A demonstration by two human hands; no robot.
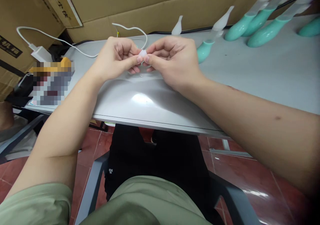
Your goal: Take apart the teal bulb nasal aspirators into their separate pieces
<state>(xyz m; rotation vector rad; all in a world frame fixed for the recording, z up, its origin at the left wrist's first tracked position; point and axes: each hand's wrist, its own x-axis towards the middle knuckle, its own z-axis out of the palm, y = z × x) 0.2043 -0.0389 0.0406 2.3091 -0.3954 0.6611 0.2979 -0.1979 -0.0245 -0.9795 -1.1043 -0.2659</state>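
My left hand (119, 56) and my right hand (172, 59) meet above the table (160, 98). Thumbs and fingers of both pinch a small white piece (143, 53) between them; its exact kind is too small to make out. Right behind it, a white cable (136, 28) curves down towards the fingertips, and whether it joins the piece I cannot tell. Just beyond my right hand is a loose white pointed tip (177, 26). To the right of that hand, a teal bulb-shaped device (205, 49) with a clear neck and white tip lies partly hidden.
Several more teal devices (268, 33) lie at the back right. On the left are a white charger plug (41, 53) with its cable and a blurred yellow and grey item (52, 83). Cardboard (140, 1) lines the table's back edge. Someone's arm (5, 116) shows at far left.
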